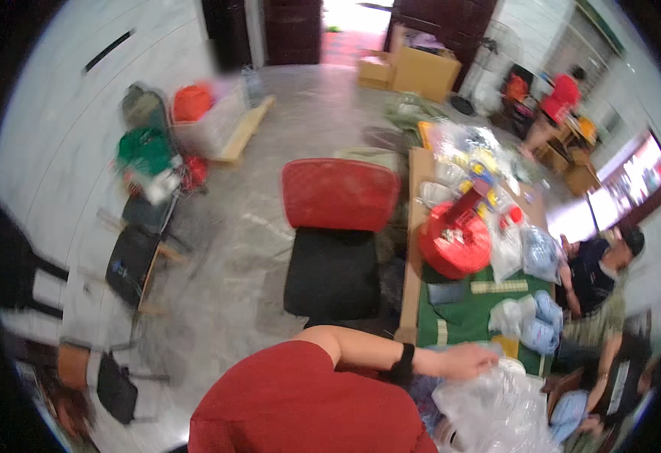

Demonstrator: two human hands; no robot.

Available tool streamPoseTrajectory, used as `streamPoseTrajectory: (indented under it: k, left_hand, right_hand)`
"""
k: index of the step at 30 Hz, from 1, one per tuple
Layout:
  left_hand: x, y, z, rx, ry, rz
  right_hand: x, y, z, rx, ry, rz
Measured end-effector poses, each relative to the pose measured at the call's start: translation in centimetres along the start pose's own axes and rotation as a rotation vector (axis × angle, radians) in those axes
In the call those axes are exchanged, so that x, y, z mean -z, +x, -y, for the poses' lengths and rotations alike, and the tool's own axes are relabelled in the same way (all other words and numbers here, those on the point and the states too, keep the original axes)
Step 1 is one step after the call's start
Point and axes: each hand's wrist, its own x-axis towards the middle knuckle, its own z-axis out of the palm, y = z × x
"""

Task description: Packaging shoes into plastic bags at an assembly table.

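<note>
My left hand (468, 362), with a black band at the wrist, reaches out to the right over the table from a red sleeve. It is at the top edge of a large clear plastic bag (497, 411). Blur smears its fingers, so whether they grip the bag is unclear. White round items show partly beside the hand and under the film. Just beyond lie pale blue wrapped bundles (543, 325) and a small white plastic bag (506, 317) on the green table mat (463, 313). My right hand is not in view.
A red round container (455, 245) and a dark flat phone-like object (446, 293) are on the table, with several clear bags behind. A red-backed chair (338, 196) stands to its left. People (599, 268) sit along the right side. Cardboard boxes (425, 74) stand near the doorway.
</note>
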Motion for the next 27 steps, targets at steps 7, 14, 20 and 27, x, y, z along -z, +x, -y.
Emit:
streamPoseTrajectory:
  k: [7, 14, 20, 27]
  left_hand:
    - [-2.0, -3.6, -0.1, -0.142, 0.065, -0.053]
    - [-1.8, -4.8, -2.5, 0.0, 0.047, 0.036]
    - [-2.3, -7.3, -4.3, -0.108, -0.18, -0.408]
    - [0.0, -15.0, -8.1, -0.139, -0.218, -0.519]
  right_hand:
    - [-7.7, 3.2, 1.7, 0.134, -0.162, 0.332]
    - [-4.3, 0.7, 4.4, 0.299, -0.331, 0.342]
    - [2.7, -2.6, 4.9, 0.406, -0.446, 0.235]
    - [4.1, -15.1, 5.8, 0.342, -0.197, 0.148]
